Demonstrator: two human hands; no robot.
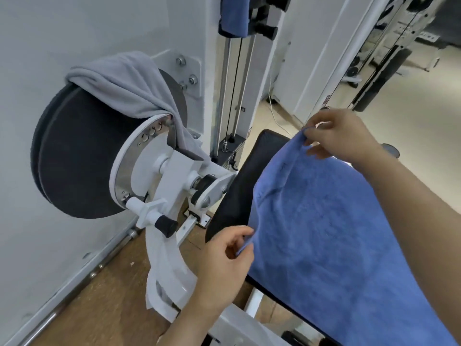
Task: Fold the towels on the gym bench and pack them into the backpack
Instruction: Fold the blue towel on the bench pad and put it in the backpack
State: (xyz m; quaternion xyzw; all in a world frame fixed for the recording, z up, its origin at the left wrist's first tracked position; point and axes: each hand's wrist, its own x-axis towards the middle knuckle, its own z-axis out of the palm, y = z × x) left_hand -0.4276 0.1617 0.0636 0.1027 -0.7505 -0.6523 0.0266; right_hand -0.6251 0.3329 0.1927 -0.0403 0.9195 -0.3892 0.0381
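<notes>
Blue towel [324, 233] in both hands

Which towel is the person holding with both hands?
The blue towel spread over the bench; the grey towel hangs on the roller pad, another blue one hangs above.

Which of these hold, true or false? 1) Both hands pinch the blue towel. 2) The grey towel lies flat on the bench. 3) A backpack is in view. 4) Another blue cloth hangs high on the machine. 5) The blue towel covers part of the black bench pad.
1) True: the left hand and the right hand each pinch a corner of the blue towel.
2) False: the grey towel is draped over the black roller pad.
3) False: no backpack shows.
4) True: the blue cloth hangs at the top.
5) True: it lies over the bench pad.
</notes>
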